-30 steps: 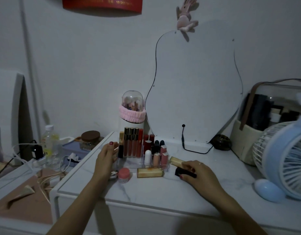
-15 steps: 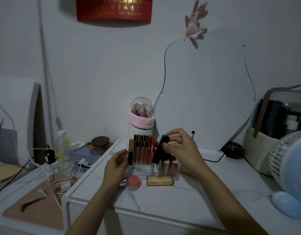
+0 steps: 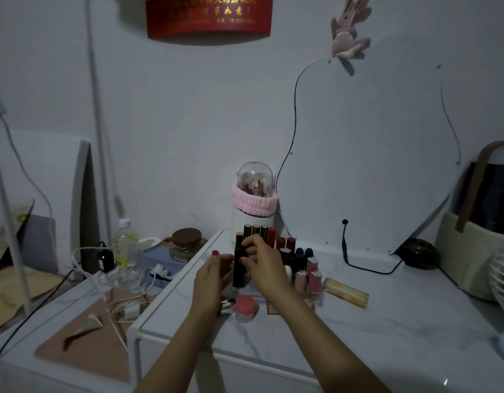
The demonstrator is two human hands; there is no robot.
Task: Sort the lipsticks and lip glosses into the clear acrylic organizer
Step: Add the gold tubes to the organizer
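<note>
The clear acrylic organizer [image 3: 316, 299] stands on the white marble-look table [image 3: 358, 336], filled with several upright lipsticks and lip glosses [image 3: 300, 268]. My right hand [image 3: 263, 266] pinches the top of a black lipstick tube [image 3: 239, 272], which stands upright at the organizer's left end. My left hand [image 3: 212, 277] rests against the organizer's left side, thumb raised. A gold lipstick [image 3: 346, 292] lies on the table to the organizer's right. Another gold tube [image 3: 271, 307] shows partly under my right forearm.
A small pink-lidded jar [image 3: 245, 305] sits in front of the organizer. Behind it stand a domed brush holder [image 3: 255, 199] with a pink band and a curvy mirror [image 3: 367, 151] with a black cable [image 3: 358, 265]. A basket [image 3: 472, 256] and a fan [image 3: 503, 275] are at the right.
My right hand lifted the black lipstick off the table, carried it left over the organizer and now holds it upright at the left end. My left hand stayed by the organizer.
</note>
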